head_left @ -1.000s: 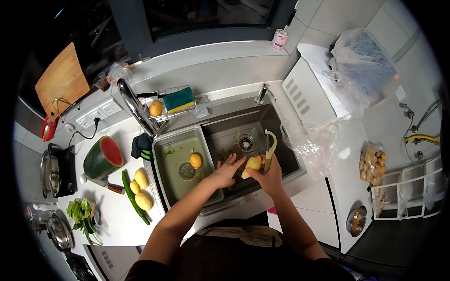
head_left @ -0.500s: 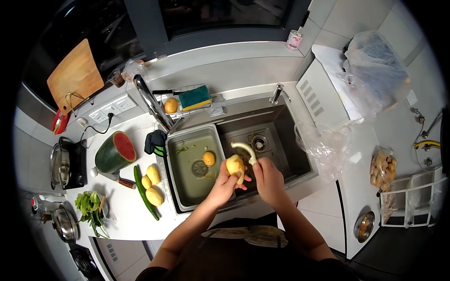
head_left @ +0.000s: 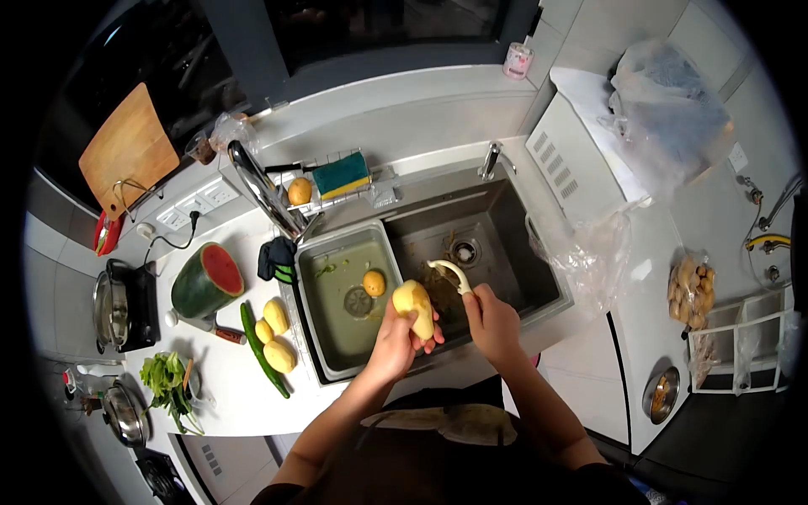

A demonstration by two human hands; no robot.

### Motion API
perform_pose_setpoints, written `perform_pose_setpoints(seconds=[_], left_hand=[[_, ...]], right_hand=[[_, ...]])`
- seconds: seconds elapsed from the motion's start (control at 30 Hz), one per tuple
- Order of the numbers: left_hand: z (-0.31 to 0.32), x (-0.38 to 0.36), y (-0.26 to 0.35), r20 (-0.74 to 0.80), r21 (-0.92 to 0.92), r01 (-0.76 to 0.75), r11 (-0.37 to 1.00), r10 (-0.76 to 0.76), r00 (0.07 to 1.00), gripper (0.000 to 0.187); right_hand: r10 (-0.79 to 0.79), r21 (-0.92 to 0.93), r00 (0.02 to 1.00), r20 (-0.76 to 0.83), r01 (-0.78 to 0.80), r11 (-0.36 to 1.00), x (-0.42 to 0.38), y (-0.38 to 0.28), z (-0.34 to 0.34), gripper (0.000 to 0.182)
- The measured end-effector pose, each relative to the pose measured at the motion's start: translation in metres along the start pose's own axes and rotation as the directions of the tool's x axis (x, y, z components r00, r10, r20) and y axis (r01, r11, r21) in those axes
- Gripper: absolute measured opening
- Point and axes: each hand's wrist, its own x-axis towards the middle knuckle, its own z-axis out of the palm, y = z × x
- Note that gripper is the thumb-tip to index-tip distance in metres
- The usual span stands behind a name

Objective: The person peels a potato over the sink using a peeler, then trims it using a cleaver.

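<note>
Over the front edge of the sink, my left hand (head_left: 399, 343) is closed around a mostly peeled potato (head_left: 414, 308); brownish skin still shows on part of it. My right hand (head_left: 491, 322) grips a white peeler (head_left: 453, 274) by its handle, the curved head pointing up and left, apart from the potato. Below the hands is the dark right basin (head_left: 513, 244), with brown peel scraps around its drain (head_left: 462, 251). An unpeeled potato (head_left: 374, 283) sits in the water of the left basin (head_left: 337, 362).
Left of the sink lie peeled potatoes (head_left: 278, 356), a cucumber (head_left: 263, 353), a knife (head_left: 225, 333), a cut watermelon (head_left: 202, 282) and leafy greens (head_left: 164, 380). A faucet (head_left: 265, 189) rises behind the left basin. A plastic bag (head_left: 593, 261) lies by the right rim.
The peeler has drawn away from the potato to the right. My left hand has turned the potato, so more of its length shows. The whole view has shifted slightly.
</note>
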Motion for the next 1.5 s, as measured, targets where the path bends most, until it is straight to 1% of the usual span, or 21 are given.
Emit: perform_pose_setpoints(seconds=[0.07, 0.13, 0.2, 0.23, 0.33, 0.43, 0.47, 0.53, 0.57, 0.63, 0.67, 0.77, 0.9, 0.93, 1.0, 1.03, 1.1, 1.13, 1.27, 1.4, 1.5], left_hand=[[-0.003, 0.004, 0.000, -0.073, -0.011, 0.073, 0.997, -0.074, 0.995, 0.032], [-0.002, 0.004, -0.001, -0.097, -0.011, 0.084, 0.996, -0.084, 0.992, 0.032], [-0.003, 0.004, -0.001, -0.124, -0.036, 0.097, 0.995, -0.101, 0.987, 0.031], [-0.005, 0.003, -0.003, -0.111, 0.025, 0.101, 0.995, -0.098, 0.989, 0.036], [-0.007, 0.002, -0.002, -0.091, 0.015, 0.130, 0.991, -0.128, 0.988, 0.037], [-0.005, -0.004, 0.004, -0.098, 0.015, 0.204, 0.979, -0.202, 0.975, 0.038], [-0.001, -0.008, 0.008, -0.096, 0.016, 0.206, 0.978, -0.204, 0.974, 0.038], [0.008, -0.014, 0.017, -0.018, -0.050, 0.191, 0.980, -0.192, 0.981, 0.039], [0.003, -0.013, 0.016, 0.027, -0.079, 0.191, 0.978, -0.189, 0.982, 0.041], [-0.005, -0.008, 0.010, 0.008, -0.125, 0.195, 0.973, -0.196, 0.981, 0.041], [-0.007, -0.008, 0.008, -0.001, -0.165, 0.202, 0.965, -0.205, 0.979, 0.041], [-0.006, -0.006, 0.009, -0.005, -0.174, 0.215, 0.961, -0.219, 0.976, 0.041], [-0.010, -0.005, 0.009, 0.054, -0.200, 0.222, 0.954, -0.215, 0.975, 0.039], [-0.012, -0.006, 0.008, 0.090, -0.234, 0.222, 0.946, -0.207, 0.974, 0.040], [-0.009, -0.011, 0.012, 0.083, -0.273, 0.264, 0.925, -0.250, 0.965, 0.041], [-0.005, -0.015, 0.015, 0.096, -0.274, 0.261, 0.926, -0.243, 0.965, 0.040], [-0.004, -0.008, 0.017, 0.113, -0.279, 0.237, 0.931, -0.214, 0.970, 0.039], [-0.008, -0.006, 0.013, 0.137, -0.342, 0.248, 0.906, -0.213, 0.967, 0.037], [-0.006, -0.010, 0.010, 0.121, -0.487, 0.311, 0.816, -0.289, 0.950, 0.033], [-0.014, -0.009, 0.006, 0.133, -0.517, 0.344, 0.783, -0.324, 0.937, 0.035], [-0.011, -0.013, 0.003, 0.106, -0.475, 0.340, 0.812, -0.330, 0.938, 0.030]], right_hand=[[-0.170, 0.115, 0.983, -0.063, 0.177, 0.978, -0.006, -0.021, -0.005, 0.021], [-0.176, 0.128, 0.984, -0.032, 0.179, 0.976, -0.012, -0.032, -0.009, 0.015], [-0.304, 0.073, 0.949, -0.084, 0.310, 0.948, -0.014, -0.037, -0.011, 0.015], [-0.336, 0.025, 0.939, -0.075, 0.338, 0.941, -0.015, -0.039, -0.013, 0.014], [-0.399, 0.009, 0.914, -0.069, 0.401, 0.916, -0.014, -0.035, -0.014, 0.015], [-0.387, -0.066, 0.914, -0.124, 0.382, 0.922, -0.004, -0.020, -0.016, 0.015], [-0.282, -0.200, 0.958, -0.059, 0.266, 0.943, 0.006, 0.001, -0.008, 0.016], [-0.096, -0.161, 0.995, -0.004, 0.095, 0.982, 0.015, 0.021, -0.013, 0.017], [-0.109, -0.165, 0.994, -0.006, 0.107, 0.981, 0.017, 0.025, -0.011, 0.017], [-0.089, 0.028, 0.996, -0.025, 0.090, 0.996, 0.002, 0.007, -0.018, 0.016], [-0.079, 0.032, 0.997, -0.024, 0.080, 0.996, -0.006, -0.004, -0.019, 0.016], [-0.295, 0.113, 0.953, -0.065, 0.300, 0.947, -0.014, -0.031, -0.021, 0.014], [-0.390, 0.111, 0.919, -0.065, 0.395, 0.912, -0.015, -0.034, -0.022, 0.016], [-0.388, 0.112, 0.919, -0.064, 0.393, 0.913, -0.012, -0.027, -0.020, 0.016], [-0.253, -0.122, 0.967, -0.038, 0.247, 0.961, -0.001, -0.001, -0.009, 0.019], [-0.194, -0.066, 0.979, -0.060, 0.190, 0.979, 0.006, 0.008, -0.009, 0.021], [-0.183, -0.018, 0.980, -0.072, 0.182, 0.983, 0.004, 0.007, -0.015, 0.020], [-0.153, 0.039, 0.986, -0.068, 0.156, 0.987, -0.001, 0.002, -0.019, 0.020], [-0.285, 0.117, 0.955, -0.084, 0.294, 0.949, -0.015, -0.030, -0.022, 0.019], [-0.383, 0.085, 0.915, -0.123, 0.395, 0.915, -0.017, -0.030, -0.018, 0.018], [-0.312, 0.035, 0.946, -0.091, 0.316, 0.948, -0.005, -0.010, -0.012, 0.018]])
